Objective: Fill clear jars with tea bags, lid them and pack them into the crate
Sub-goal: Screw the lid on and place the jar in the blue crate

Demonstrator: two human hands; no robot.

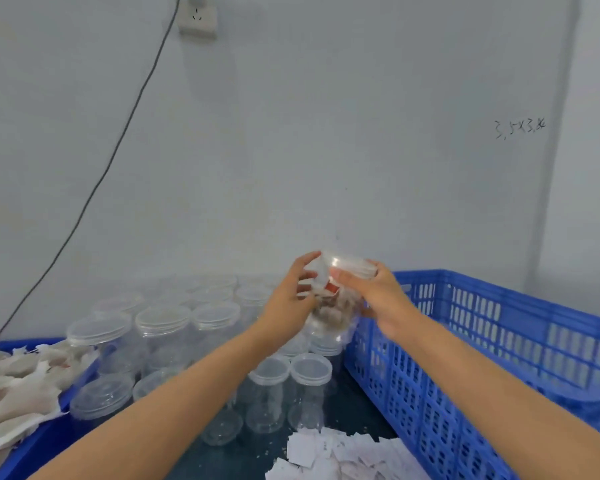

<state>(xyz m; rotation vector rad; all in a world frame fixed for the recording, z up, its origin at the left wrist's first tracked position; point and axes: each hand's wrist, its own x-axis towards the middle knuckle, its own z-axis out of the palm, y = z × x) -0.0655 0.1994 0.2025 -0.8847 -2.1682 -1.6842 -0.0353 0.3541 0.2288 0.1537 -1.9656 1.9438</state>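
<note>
The blue crate (465, 344) fills the right side of the table (354, 407), its near wall just right of the raised jar (329, 306). Empty lidded jars (160, 327) crowd the middle; a blue tray of tea bags (14, 386) lies far left, paper slips (333, 455) in front. Both arms reach forward and up. The right hand (378, 296) grips the jar's top, the jar tilted with its mouth towards the wall; the left hand (291, 299) pinches tea bags (317, 275) at the rim. The crate lies nearest the right hand.
</note>
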